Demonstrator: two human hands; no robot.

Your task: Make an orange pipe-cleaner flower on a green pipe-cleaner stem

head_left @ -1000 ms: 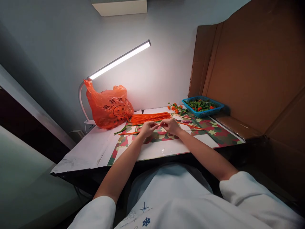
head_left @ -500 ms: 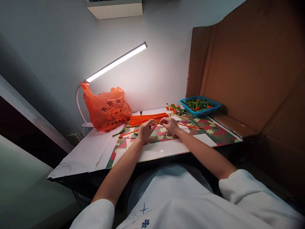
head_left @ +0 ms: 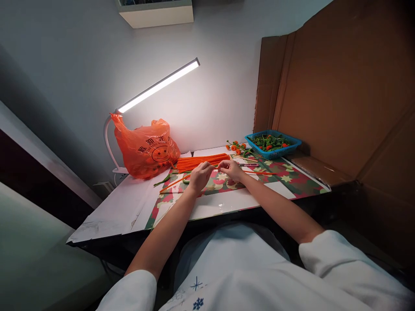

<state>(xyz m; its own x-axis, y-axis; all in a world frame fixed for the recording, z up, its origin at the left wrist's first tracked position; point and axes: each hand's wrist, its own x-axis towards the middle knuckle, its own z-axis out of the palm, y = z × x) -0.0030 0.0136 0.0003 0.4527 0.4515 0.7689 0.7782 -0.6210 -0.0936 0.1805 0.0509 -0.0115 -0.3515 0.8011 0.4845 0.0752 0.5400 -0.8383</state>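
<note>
My left hand (head_left: 200, 174) and my right hand (head_left: 230, 169) face each other just above the table, fingertips pinched close together. Between them runs an orange pipe cleaner (head_left: 261, 173); one fuzzy end sticks out past my right hand, and an orange length also slants down left of my left hand. Whether these are one stem or two I cannot tell. Right behind the hands lies a bundle of orange pipe cleaners (head_left: 202, 161). A twisted green pipe cleaner piece (head_left: 162, 180) rests to the left, and a green-rimmed ring (head_left: 186, 181) is partly covered by my left hand.
An orange plastic bag (head_left: 142, 149) stands at the back left under a lit lamp (head_left: 158, 86). At the back right, orange pompom flowers (head_left: 238, 149) lie beside a blue basket (head_left: 295, 150) of green and orange pieces. Cardboard (head_left: 330, 99) walls the right side.
My left hand has turned and its fingers have closed more tightly at the pipe cleaner. The orange length on the left has swung slightly downward. My right hand has hardly moved.
</note>
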